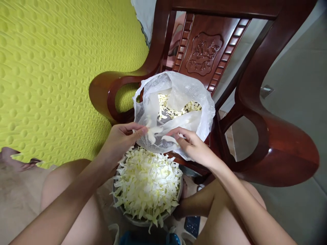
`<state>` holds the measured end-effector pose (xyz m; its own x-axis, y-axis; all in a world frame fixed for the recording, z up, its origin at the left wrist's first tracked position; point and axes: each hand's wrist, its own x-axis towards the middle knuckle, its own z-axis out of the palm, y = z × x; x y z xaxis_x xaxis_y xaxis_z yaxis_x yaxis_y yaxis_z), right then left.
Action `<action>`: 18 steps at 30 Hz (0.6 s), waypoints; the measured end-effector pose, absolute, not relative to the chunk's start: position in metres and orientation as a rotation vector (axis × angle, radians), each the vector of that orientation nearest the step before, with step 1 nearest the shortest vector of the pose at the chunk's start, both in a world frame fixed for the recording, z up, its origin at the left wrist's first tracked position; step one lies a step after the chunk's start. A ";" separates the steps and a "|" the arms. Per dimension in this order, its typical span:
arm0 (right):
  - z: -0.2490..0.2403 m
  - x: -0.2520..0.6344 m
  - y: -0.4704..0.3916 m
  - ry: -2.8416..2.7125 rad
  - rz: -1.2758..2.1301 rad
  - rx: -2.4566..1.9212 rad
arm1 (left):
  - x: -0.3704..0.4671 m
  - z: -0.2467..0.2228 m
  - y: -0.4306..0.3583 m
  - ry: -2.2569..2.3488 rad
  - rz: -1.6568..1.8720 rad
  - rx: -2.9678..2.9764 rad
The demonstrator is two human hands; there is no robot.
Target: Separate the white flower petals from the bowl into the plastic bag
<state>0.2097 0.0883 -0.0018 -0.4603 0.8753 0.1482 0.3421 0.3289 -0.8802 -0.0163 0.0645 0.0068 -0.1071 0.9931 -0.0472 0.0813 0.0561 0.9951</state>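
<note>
White petals, a pale flower piece [152, 133] pinched between left hand [122, 137] and right hand [192, 144] fingertips | over heaped bowl [143, 220], beside plastic bag [178, 102] on wooden chair [268, 136] | risk: bowl looked so full that bits could've slid off

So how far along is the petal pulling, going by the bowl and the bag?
Done: the round bowl is heaped with pale yellow-white petals. In hand: left hand and right hand each pinch a petal. Left: more flowers lie in the translucent plastic bag.
</note>
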 end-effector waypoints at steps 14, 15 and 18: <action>-0.011 0.178 0.085 -1.808 1.263 -0.951 | -0.006 -0.008 0.065 1.454 1.285 1.512; -0.012 0.178 0.085 -1.795 1.242 -0.975 | -0.005 -0.008 0.064 1.466 1.276 1.554; -0.015 0.178 0.085 -1.785 1.182 -1.064 | -0.004 -0.007 0.063 1.496 1.246 1.667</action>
